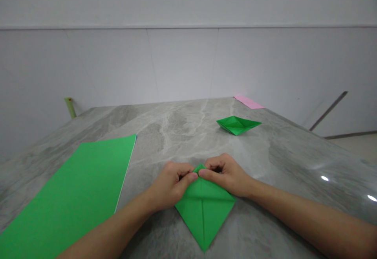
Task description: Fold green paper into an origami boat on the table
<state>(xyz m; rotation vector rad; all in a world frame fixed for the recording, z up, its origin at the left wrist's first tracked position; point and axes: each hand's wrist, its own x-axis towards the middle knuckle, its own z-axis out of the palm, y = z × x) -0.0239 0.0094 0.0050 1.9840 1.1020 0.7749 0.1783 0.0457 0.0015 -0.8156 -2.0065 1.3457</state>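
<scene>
A green paper folded into a diamond (203, 212) lies in front of me, one corner toward me, with creases crossing near its middle. My left hand (173, 184) pinches its upper left edge close to the far corner, thumb on top. On the other side of that corner, my right hand (226, 174) pinches the upper right edge the same way. The two thumbs nearly meet just below the tip. Fingers under the paper are partly hidden. Farther off to the right rests a folded green paper boat (238, 125).
The grey marbled table (176, 129) runs back to a white wall. A stack of green paper sheets (76, 192) lies at the left, partly behind my left forearm. A pink paper (249, 102) sits at the far right corner. A yellow-green strip (70, 107) shows beyond the left edge.
</scene>
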